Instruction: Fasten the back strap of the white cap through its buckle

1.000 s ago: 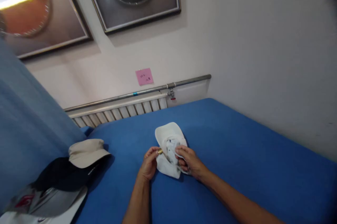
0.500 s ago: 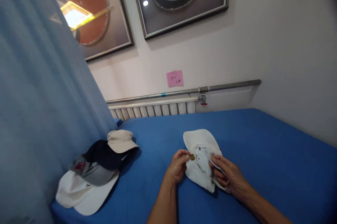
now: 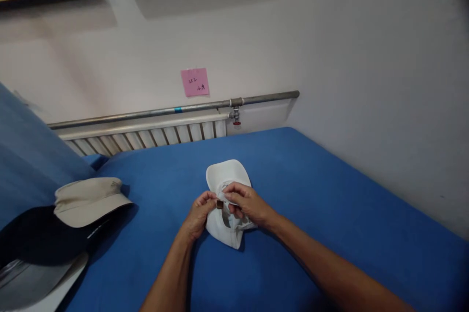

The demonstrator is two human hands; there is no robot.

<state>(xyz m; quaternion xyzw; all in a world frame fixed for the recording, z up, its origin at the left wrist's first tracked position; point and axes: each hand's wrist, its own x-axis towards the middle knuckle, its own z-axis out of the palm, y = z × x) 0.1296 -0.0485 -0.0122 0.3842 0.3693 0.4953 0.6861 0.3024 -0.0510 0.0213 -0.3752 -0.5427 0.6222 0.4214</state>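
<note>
A white cap (image 3: 227, 171) lies on the blue-covered surface with its brim pointing away from me and its inside partly showing. At its left edge, my left hand (image 3: 200, 214) pinches the cap's strap by a small brown square buckle (image 3: 220, 204). Over the cap's opening, my right hand (image 3: 247, 203) has its thumb and fingers drawn together close to the buckle. Whatever those fingertips grip, if anything, is too small and covered to make out.
To the left, several caps are stacked: a beige cap (image 3: 90, 202) on top, a dark navy cap (image 3: 40, 238) and a grey cap (image 3: 34, 282) under it. A blue curtain (image 3: 32, 141) hangs behind them. A radiator (image 3: 157, 136) and a pipe (image 3: 146, 115) run along the wall.
My right hand has left the cap's right edge and come in over its opening, close to the buckle. My left hand keeps its pinch. The view has swung down and right.
</note>
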